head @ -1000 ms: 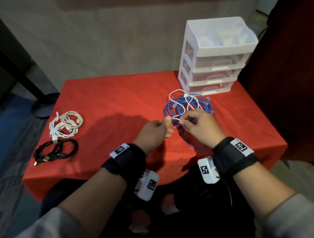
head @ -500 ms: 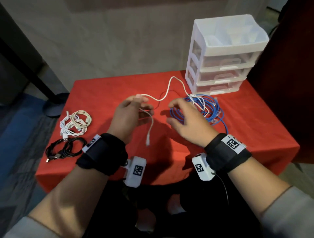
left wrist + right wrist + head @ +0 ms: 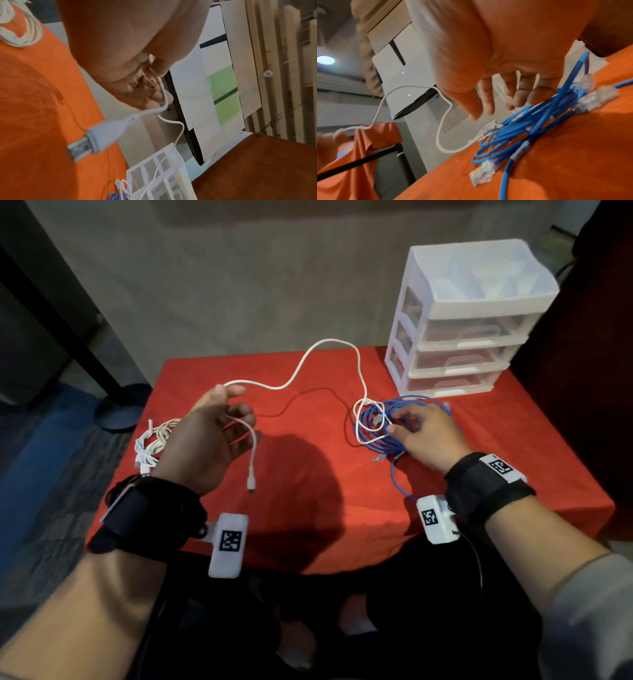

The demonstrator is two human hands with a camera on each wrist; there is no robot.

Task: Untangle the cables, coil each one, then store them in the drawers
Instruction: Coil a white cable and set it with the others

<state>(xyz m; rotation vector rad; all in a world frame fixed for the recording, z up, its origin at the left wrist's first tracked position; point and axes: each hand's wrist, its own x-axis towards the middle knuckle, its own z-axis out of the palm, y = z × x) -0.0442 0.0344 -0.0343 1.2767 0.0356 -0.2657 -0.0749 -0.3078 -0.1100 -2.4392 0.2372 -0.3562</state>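
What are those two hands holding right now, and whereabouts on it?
The left hand pinches the white cable a little above its plug end. The right hand holds nothing; its fingers rest on the blue cable.

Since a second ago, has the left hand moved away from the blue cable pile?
Yes. The left hand, pinching the white cable, has pulled leftward from the blue cable by the drawer unit, toward the coiled white cables.
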